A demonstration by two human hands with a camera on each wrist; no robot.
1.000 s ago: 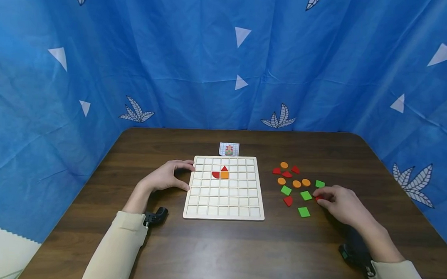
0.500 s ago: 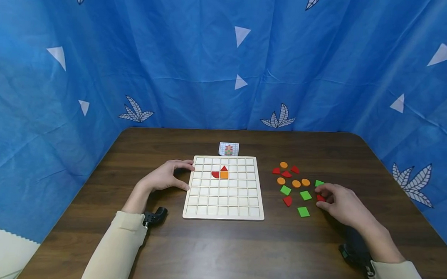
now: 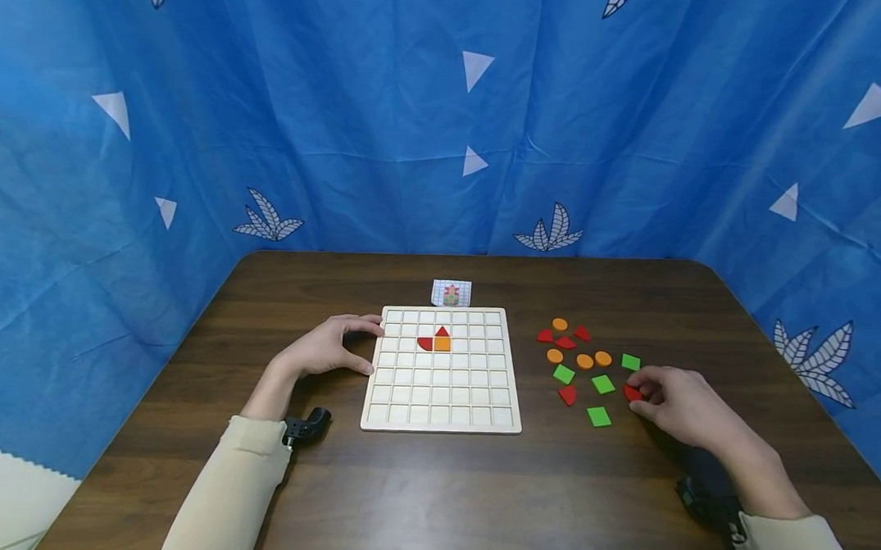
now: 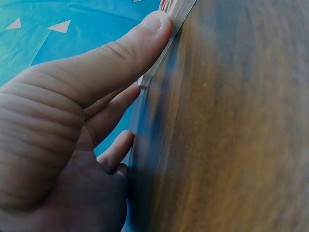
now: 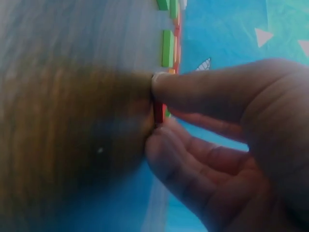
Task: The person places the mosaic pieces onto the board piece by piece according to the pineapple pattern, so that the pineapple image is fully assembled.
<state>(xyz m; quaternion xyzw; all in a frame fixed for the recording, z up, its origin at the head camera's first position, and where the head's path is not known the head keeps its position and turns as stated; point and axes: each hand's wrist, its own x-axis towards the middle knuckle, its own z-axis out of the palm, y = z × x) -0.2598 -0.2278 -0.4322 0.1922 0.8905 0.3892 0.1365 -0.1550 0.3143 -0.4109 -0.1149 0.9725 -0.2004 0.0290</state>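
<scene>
In the head view, a white grid board [image 3: 441, 396] lies on the table with a red quarter-circle tile [image 3: 425, 344], a small red triangle tile [image 3: 442, 332] and an orange square tile [image 3: 442, 344] side by side in its cells. My left hand [image 3: 328, 349] rests at the board's left side, thumb and fingertips touching its edge. At the right, my right hand [image 3: 677, 402] pinches a red tile [image 3: 632, 393] between thumb and fingers, low at the tabletop. In the right wrist view only a narrow side of this red tile [image 5: 159, 112] shows; its full shape is partly hidden.
Loose tiles lie between board and right hand: several orange discs [image 3: 584, 362], green diamond-like tiles [image 3: 602, 385] and red tiles [image 3: 567, 395]. A small printed pattern card [image 3: 451, 293] lies behind the board. A blue curtain [image 3: 447, 119] hangs beyond the brown table [image 3: 431, 496].
My right hand has drawn slightly to the right with the red tile, away from the green tiles. The left hand and the board stay in place.
</scene>
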